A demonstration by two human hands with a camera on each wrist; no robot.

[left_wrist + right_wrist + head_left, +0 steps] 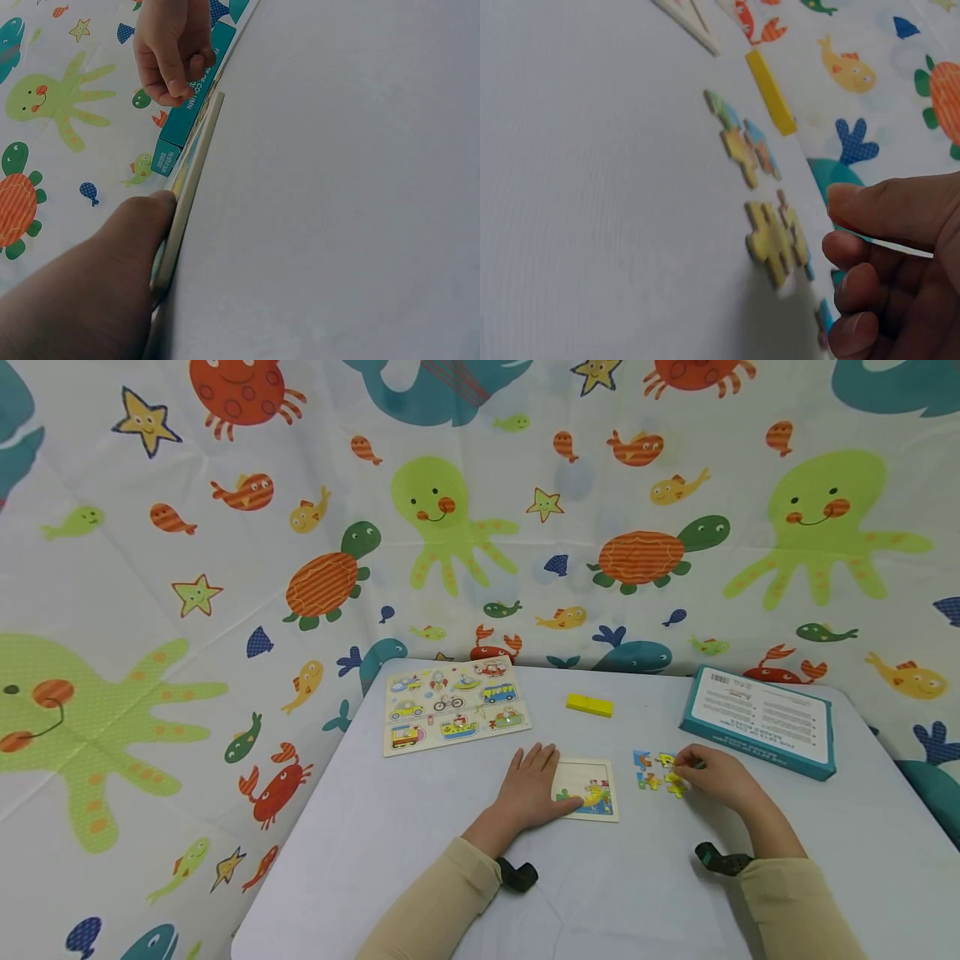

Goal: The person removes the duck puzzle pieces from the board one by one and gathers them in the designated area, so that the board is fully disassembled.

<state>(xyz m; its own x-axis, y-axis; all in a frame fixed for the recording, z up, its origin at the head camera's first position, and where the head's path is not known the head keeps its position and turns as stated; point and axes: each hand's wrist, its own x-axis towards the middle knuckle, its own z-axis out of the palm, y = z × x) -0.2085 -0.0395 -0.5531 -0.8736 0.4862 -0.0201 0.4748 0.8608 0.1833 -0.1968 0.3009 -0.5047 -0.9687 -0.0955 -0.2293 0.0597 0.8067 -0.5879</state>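
A small wooden jigsaw tray (pixel 583 767) lies on the table, bare wood in its upper part and a colourful picture along its lower part. My left hand (pixel 534 789) rests at its left side, fingers straight and thumb (pixel 154 210) laid over the near edge. To the right of the tray lie several loose jigsaw pieces (pixel 651 782), yellow, blue and orange. My right hand (pixel 712 775) hovers beside them with loosely curled fingers. In the right wrist view a gap shows between thumb and forefinger, with nothing held; yellow pieces (pixel 769 241) lie near the fingertips.
A wooden vehicle puzzle board (pixel 453 706) lies at the back left. Behind the tray is a yellow block (pixel 589 705). A teal and white box (pixel 761 718) lies at the back right. A sea-animal curtain (pixel 480 627) hangs behind the white table (pixel 337 860).
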